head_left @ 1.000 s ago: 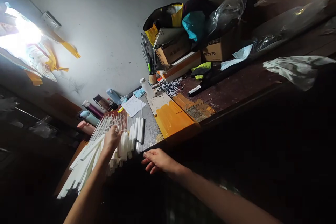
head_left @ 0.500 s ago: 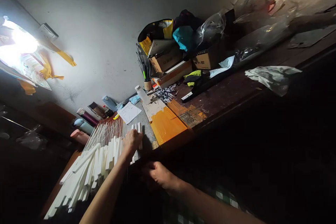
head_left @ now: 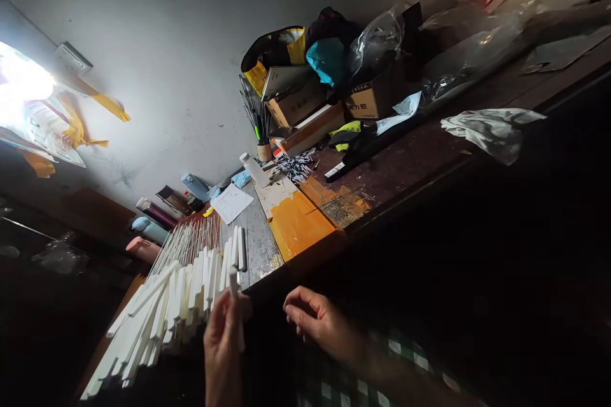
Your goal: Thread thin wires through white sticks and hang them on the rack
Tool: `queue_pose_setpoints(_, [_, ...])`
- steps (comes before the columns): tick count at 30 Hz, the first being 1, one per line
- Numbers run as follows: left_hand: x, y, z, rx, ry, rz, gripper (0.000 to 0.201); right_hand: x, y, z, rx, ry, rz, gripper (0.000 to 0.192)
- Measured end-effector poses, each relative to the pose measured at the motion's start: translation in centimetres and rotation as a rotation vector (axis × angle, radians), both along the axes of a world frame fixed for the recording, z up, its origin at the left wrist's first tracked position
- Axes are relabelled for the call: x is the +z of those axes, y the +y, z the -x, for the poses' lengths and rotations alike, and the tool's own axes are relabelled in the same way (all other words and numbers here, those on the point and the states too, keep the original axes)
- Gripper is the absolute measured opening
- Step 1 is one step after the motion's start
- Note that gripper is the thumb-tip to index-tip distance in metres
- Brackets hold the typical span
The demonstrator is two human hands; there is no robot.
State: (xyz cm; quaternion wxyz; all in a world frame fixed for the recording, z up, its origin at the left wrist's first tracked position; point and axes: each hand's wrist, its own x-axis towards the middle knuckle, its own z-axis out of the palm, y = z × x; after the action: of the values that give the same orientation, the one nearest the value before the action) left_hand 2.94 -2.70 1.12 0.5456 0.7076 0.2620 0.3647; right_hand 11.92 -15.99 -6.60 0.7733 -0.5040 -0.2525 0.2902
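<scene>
My left hand (head_left: 223, 324) is closed round a white strip (head_left: 233, 281) held upright in front of the table edge; its lower end shows faintly below the fingers. Beside it, my right hand (head_left: 315, 317) hovers off the table's front edge, fingers loosely curved with a gap to the thumb, and nothing shows in it. To the left of both hands lies a thick pile of white strips (head_left: 157, 311), with thin pale wires (head_left: 186, 241) sticking out at their far ends. A few more white strips (head_left: 240, 248) lie side by side on the grey board.
Orange tape (head_left: 300, 226) covers part of the tabletop. Behind it stand a translucent bottle (head_left: 255, 170) and a heap of small dark-and-white sticks (head_left: 296, 167). Paper (head_left: 232, 203), flasks (head_left: 151, 229), cardboard boxes (head_left: 365, 102) and a crumpled cloth (head_left: 496, 130) lie around. A bright lamp (head_left: 23, 76) glows at left.
My left hand has come back from the strips on the grey board toward me, with a white strip in it. My right hand has shifted slightly right and its fingers have loosened.
</scene>
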Motion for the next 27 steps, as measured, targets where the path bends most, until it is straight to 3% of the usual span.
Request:
queue_pose_setpoints(2, [-3.0, -1.4, 1.4, -0.108, 0.007, 0.058, 0.043, 0.6, -0.8, 0.0, -0.108, -0.07, -0.031, 0.022])
queue_pose_setpoints(4, [-5.4, -2.6, 2.2, -0.07, -0.051, 0.194, 0.046, 1.6, -1.5, 0.2, -0.152, -0.111, -0.048, 0.02])
queue_pose_setpoints(7, [-7.2, -4.0, 2.7, -0.029, -0.071, 0.393, 0.046, 3.0, -2.3, 0.7, -0.137, -0.15, -0.041, 0.018])
queue_pose_setpoints(11, [-7.8, -4.4, 2.7, -0.071, -0.071, 0.472, 0.036, 3.7, -2.6, 1.6, -0.059, -0.2, -0.021, 0.019])
queue_pose_setpoints(18, [-9.0, -3.6, 3.2, -0.109, -0.089, 0.576, 0.031, 3.0, -1.9, 2.2, -0.056, -0.238, -0.021, 0.022])
queue_pose_setpoints(27, [-8.7, -3.9, 3.1, -0.102, -0.056, 0.455, 0.03, 2.1, -1.2, 2.6, -0.065, -0.178, 0.051, 0.024])
